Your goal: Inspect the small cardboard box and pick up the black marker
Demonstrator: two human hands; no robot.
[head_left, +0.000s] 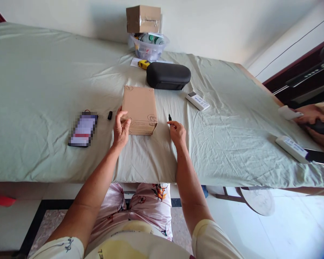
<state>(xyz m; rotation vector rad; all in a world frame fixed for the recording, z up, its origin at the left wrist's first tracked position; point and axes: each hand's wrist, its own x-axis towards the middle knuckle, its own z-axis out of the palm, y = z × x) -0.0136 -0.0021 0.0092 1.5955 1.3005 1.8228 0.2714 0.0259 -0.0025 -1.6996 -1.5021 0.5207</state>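
Observation:
A brown cardboard box (139, 102) lies on the cloth in front of me, with black curled drawings at its corners. Against its left side rests my left hand (121, 127), the fingers curled along the edge and the thumb at the front. Right of the box, my right hand (177, 132) pinches a black marker (170, 117), its dark tip pointing away from me. The marker's cap (109, 115) lies on the cloth left of the box. Beyond that is a phone (83, 129) with a blurred screen.
Behind the box sit a black zip case (169, 75), a yellow tape measure (144, 64) and a plastic basin (147, 52) with another carton (143, 18) on top. White labelled packs (198, 101) lie to the right. Another person's hands (313, 117) show at the right edge.

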